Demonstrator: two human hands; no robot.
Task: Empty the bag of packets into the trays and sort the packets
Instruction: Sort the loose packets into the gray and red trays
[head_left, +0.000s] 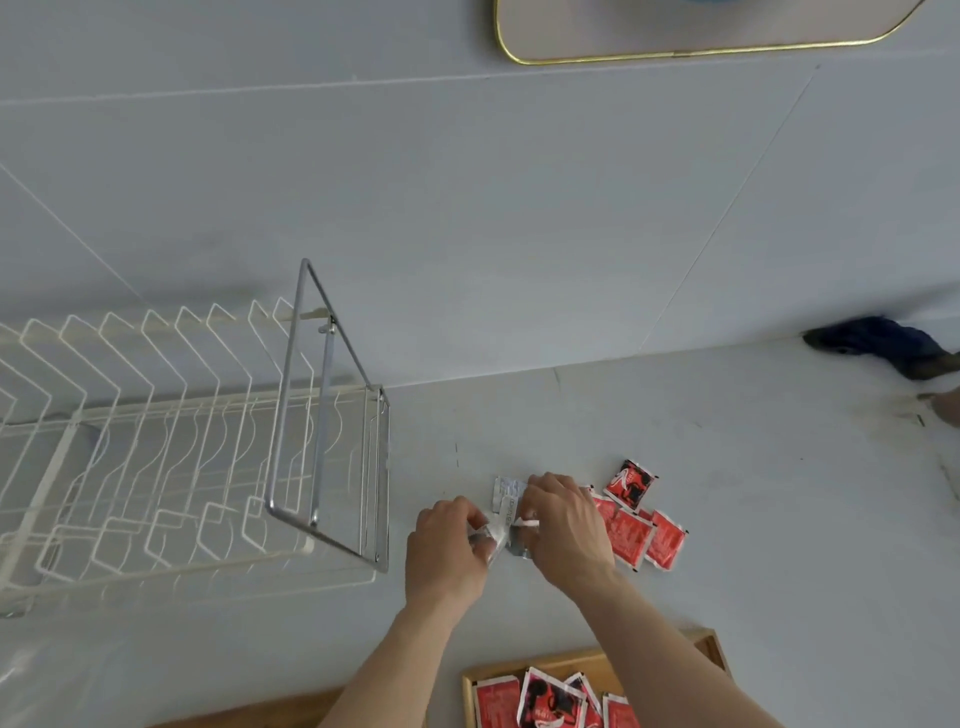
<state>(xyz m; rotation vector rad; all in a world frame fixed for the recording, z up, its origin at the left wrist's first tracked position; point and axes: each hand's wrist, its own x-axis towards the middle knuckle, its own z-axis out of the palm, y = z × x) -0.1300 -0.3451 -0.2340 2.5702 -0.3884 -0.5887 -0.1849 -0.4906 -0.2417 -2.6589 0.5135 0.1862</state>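
My left hand (448, 545) and my right hand (563, 519) meet over the white counter (779, 519), both pinching a small bunch of silver packets (506, 512). Just right of my right hand lie several red packets (662, 543) on the counter, one of them red and black (629, 483). A wooden tray (709, 644) at the bottom edge holds more red packets (550, 699), partly hidden under my right forearm. No bag is in sight.
A white wire dish rack (156, 457) with a metal end frame (327, 415) stands left of my hands. A dark cloth (878, 340) lies at the back right by the wall. A gold-rimmed mirror (691, 31) hangs above.
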